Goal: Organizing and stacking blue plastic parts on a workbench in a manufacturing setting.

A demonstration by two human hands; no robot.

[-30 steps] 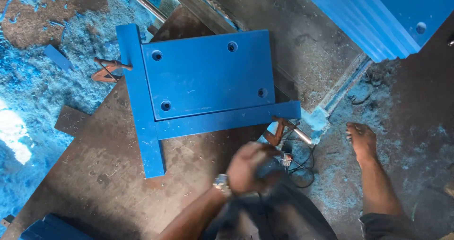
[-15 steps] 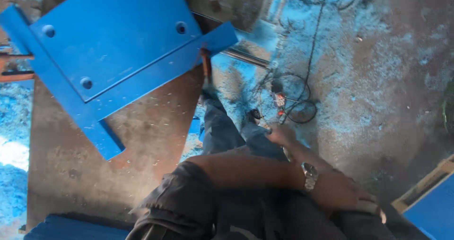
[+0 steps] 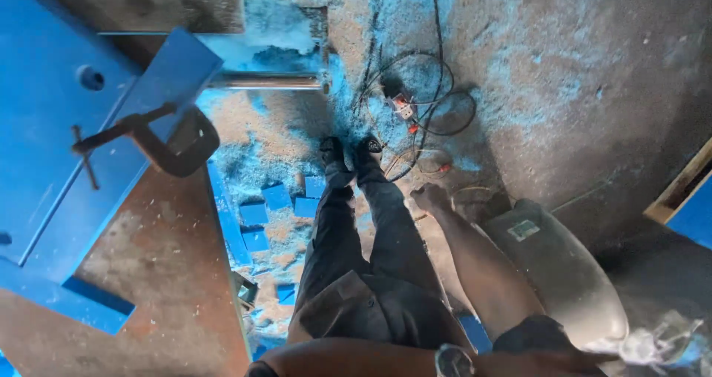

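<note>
The left hand (image 3: 552, 362) lies at the bottom edge of the view, a wristwatch (image 3: 452, 362) on its wrist, fingers stretched toward a crumpled clear plastic sheet (image 3: 660, 343) just beside them. So little of the hand shows that I cannot tell whether it grips anything. The right hand is out of view.

Risks, as I judge them:
- The plastic sheet lies against a grey sack (image 3: 564, 280). A pull on it could drag across the sack or tear the thin film.
- The reach crosses the body while the head hangs over the floor, so balance could slip. The floor (image 3: 593, 87) is coated in blue dust and shavings, which looks like poor footing.
- Loose cables (image 3: 437, 87) loop around a small socket block (image 3: 400, 106) right by the 2 dark shoes (image 3: 348, 154) and a bare foot (image 3: 430, 195). A step could snag them.
- Blue offcuts (image 3: 256, 214) litter the floor beside the legs, another trip hazard.

To the left, a rusty counter (image 3: 148, 288) carries a large blue panel (image 3: 52, 125) held by a dark C-clamp (image 3: 159, 136), whose frame overhangs the counter edge near the legs. A blue board with a wooden rim (image 3: 686, 195) stands at the right edge.
</note>
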